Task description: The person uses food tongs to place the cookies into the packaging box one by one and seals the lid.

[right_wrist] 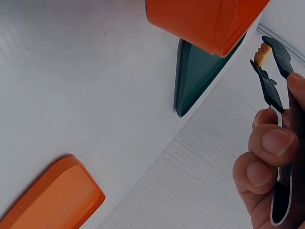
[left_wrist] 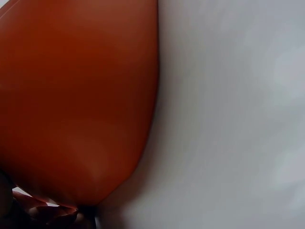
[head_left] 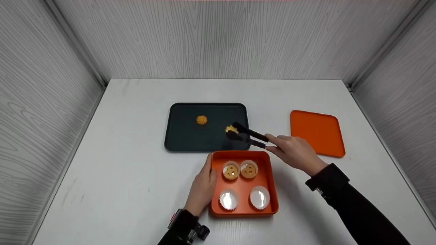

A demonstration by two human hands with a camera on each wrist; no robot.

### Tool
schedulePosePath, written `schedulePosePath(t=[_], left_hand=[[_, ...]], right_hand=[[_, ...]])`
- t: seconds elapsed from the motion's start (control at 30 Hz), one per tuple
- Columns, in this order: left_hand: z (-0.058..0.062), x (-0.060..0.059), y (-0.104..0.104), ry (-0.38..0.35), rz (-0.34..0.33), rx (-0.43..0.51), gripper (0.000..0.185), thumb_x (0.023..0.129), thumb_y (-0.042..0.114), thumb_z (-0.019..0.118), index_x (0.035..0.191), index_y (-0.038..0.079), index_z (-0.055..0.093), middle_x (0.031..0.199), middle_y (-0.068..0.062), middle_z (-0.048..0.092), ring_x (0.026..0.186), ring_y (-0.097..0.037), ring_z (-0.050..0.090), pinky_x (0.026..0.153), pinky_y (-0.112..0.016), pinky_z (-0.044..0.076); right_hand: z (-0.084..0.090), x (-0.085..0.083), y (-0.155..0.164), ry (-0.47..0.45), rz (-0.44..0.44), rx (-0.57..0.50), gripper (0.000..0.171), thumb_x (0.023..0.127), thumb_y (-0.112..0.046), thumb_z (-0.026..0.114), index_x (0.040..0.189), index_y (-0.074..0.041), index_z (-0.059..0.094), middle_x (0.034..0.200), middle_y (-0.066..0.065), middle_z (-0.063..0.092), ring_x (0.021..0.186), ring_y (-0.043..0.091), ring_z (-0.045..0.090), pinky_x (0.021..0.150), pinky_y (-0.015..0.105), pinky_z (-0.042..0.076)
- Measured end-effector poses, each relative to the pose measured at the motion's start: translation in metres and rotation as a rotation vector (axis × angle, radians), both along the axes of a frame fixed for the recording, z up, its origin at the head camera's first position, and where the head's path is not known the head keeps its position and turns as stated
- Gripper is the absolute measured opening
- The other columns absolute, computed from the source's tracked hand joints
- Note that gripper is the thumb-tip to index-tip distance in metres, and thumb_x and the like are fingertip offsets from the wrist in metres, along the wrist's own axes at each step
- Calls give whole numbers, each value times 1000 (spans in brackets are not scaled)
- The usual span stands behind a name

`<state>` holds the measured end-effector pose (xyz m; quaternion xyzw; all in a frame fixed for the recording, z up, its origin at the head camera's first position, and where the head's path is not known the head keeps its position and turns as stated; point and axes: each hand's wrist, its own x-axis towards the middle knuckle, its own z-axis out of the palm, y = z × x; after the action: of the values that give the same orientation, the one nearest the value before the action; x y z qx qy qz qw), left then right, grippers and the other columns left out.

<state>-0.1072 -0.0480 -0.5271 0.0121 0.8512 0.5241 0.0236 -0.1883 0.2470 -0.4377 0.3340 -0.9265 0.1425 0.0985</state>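
My right hand (head_left: pixel 294 151) grips black tongs (head_left: pixel 253 133). A yellow, ridged cookie (head_left: pixel 231 129) is pinched between the tong tips, above the right part of a dark green tray (head_left: pixel 194 139). In the right wrist view the cookie (right_wrist: pixel 261 55) shows between the tips, and curled fingers (right_wrist: pixel 274 143) wrap the handles. My left hand (head_left: pixel 202 187) holds the left wall of a square orange box (head_left: pixel 242 212), thumb at the rim. Inside the box, two paper cups at the back hold round cookies (head_left: pixel 231 172) with holes; two front paper cups (head_left: pixel 228 199) are empty.
A swirled orange-brown cookie (head_left: pixel 201 119) lies on the green tray behind the box. To the right is a flat orange lid or tray (head_left: pixel 317 133). Grey wood-grain panels (head_left: pixel 218 41) enclose the white table (head_left: pixel 112 163) at the back and both sides.
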Motion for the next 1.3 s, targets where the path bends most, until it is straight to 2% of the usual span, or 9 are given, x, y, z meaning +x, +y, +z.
schedulePosePath(t=[0.3, 0.47, 0.7, 0.8, 0.97, 1.07, 1.17, 1.3], left_hand=[[-1, -1, 0, -10, -2, -9, 59, 109, 22, 42, 164, 9, 23, 164, -8, 35, 149, -26, 36, 121, -48, 31], [-1, -1, 0, 8, -14, -7, 59, 110, 22, 42, 164, 8, 22, 164, -9, 36, 149, -27, 37, 121, -48, 32], [-1, -2, -1, 13, -12, -11, 59, 110, 23, 43, 164, 8, 22, 163, -9, 38, 148, -27, 39, 120, -49, 34], [-1, -3, -1, -4, -8, -13, 60, 110, 23, 43, 164, 9, 22, 164, -8, 36, 149, -26, 38, 121, -48, 33], [-1, -3, 0, -5, -5, -19, 60, 110, 23, 43, 164, 9, 22, 164, -8, 35, 149, -25, 37, 121, -48, 32], [-1, -4, 0, 7, -5, -24, 60, 110, 23, 43, 164, 9, 22, 164, -8, 36, 149, -26, 38, 121, -48, 32], [-1, -3, -1, 5, -5, -22, 59, 110, 23, 42, 164, 9, 22, 164, -8, 36, 148, -26, 38, 121, -48, 32], [1, -3, -1, 1, -5, -19, 59, 110, 23, 42, 164, 9, 22, 163, -9, 37, 148, -27, 38, 121, -49, 32]], right_hand=[[10, 19, 12, 52, 21, -3, 42, 91, -21, 78, 130, -7, 70, 83, 5, 74, 62, 15, 65, 60, 29, 59], [16, 31, 24, 84, 45, -9, 45, 87, -19, 82, 129, -6, 71, 76, 2, 69, 57, 11, 59, 54, 23, 54], [27, 44, 40, 90, 88, -39, 44, 84, -16, 83, 126, -7, 73, 76, -1, 69, 55, 2, 49, 49, 18, 46], [31, 49, 46, 96, 111, -42, 45, 83, -14, 84, 126, -8, 73, 80, -2, 71, 57, 1, 48, 50, 17, 44], [39, 57, 56, 104, 151, -27, 50, 80, -12, 86, 127, -9, 73, 100, 3, 78, 60, 3, 57, 54, 14, 48], [45, 63, 61, 86, 169, -2, 49, 80, -14, 86, 127, -9, 73, 91, -3, 75, 58, -1, 51, 53, 10, 43], [52, 70, 65, 51, 200, 18, 45, 82, -16, 84, 125, -10, 73, 78, -11, 65, 57, -4, 42, 50, 8, 37], [62, 78, 67, 6, 236, 57, 40, 84, -19, 83, 123, -10, 73, 71, -16, 57, 57, -6, 39, 50, 7, 35]])
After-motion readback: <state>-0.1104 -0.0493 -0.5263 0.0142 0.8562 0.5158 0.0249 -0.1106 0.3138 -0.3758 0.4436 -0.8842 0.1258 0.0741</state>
